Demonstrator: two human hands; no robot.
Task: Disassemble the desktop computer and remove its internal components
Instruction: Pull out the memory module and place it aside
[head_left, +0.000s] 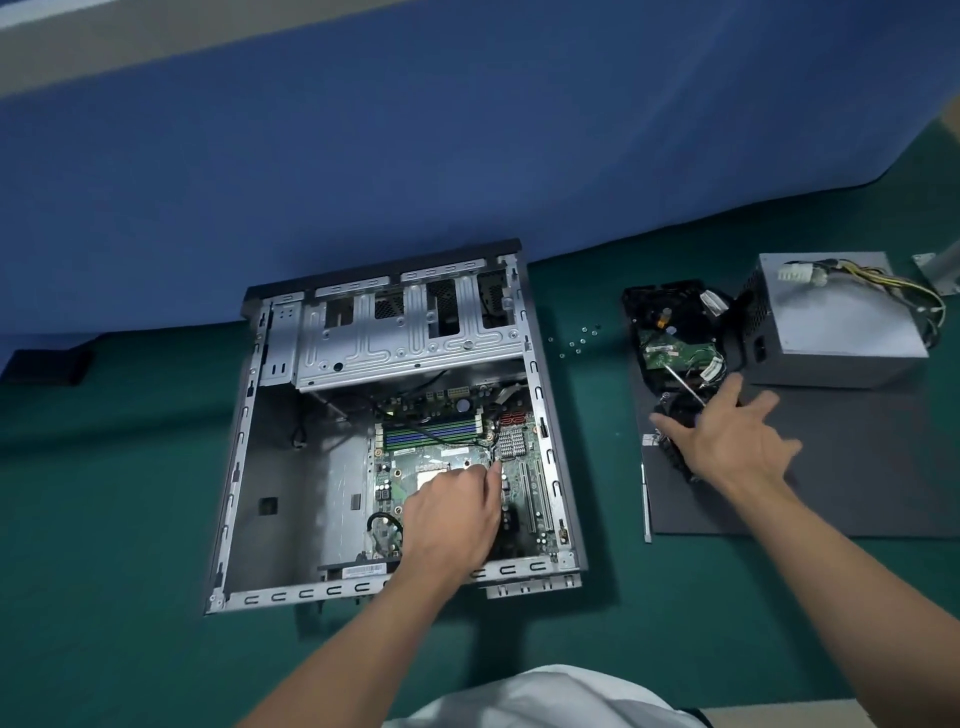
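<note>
While the case (236, 447) lies open on its side at the left of the green desk (104, 519), my first worry is the left hand (452, 514), which I have down inside it on the board (441, 457). I see only its back, with the fingertips dipped toward the board beside the heatsink (511, 444), so I cannot tell whether it pinches something or merely rests there. The board looks not yet freed from the case, with the RAM (431, 431) in its slots and a black cable (441, 440) draped across them. A tug now could snag that cable or flex the board, and bare fingers on the circuitry risk a static hit, or a nick from the sheet-metal edges. Further right, loose screws (579, 340) lie scattered on the desk between the case and the mat (857, 467), where a passing forearm could sweep them away. On the mat the drive (670, 353) lies circuit side up, the fan (672, 410) is just in front of it, and the screwdriver (683, 382) lies across them with its tip on the drive. The right hand (727, 441) hovers over the fan with fingers splayed, gripping nothing I can make out, and I cannot tell if it touches the tool's handle. Working both hands this far apart splits my attention, so a careless grab could drive that tip into the exposed circuitry. At far right the PSU (841, 322) sits on the mat, safe unless its trailing wires get hooked.
</note>
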